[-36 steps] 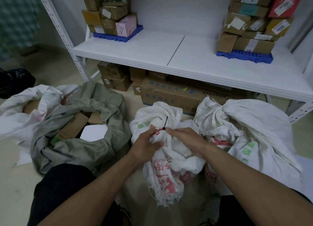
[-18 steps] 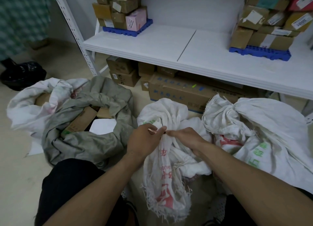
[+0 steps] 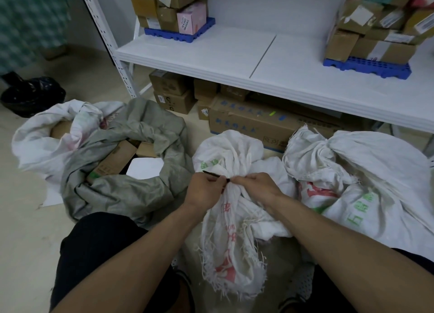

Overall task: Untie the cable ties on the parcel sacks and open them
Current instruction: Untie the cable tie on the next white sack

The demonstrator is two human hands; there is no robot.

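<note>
Nearby, 2 open sacks [image 3: 98, 171] and 1 tied sack [image 3: 366, 171] flank hands [image 3: 204, 190].

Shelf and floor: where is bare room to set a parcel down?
The white shelf is bare between the left box stack and the right box stack. The floor is bare at lower left, beside the grey sack. Under the shelf and around both hands it is crowded.

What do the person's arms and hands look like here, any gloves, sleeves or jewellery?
Both forearms are bare up to the frame edge: no sleeves in view. The left hand and right hand are ungloved, with no rings, watch or wristband visible. Dark clothing covers the knees below.
</note>
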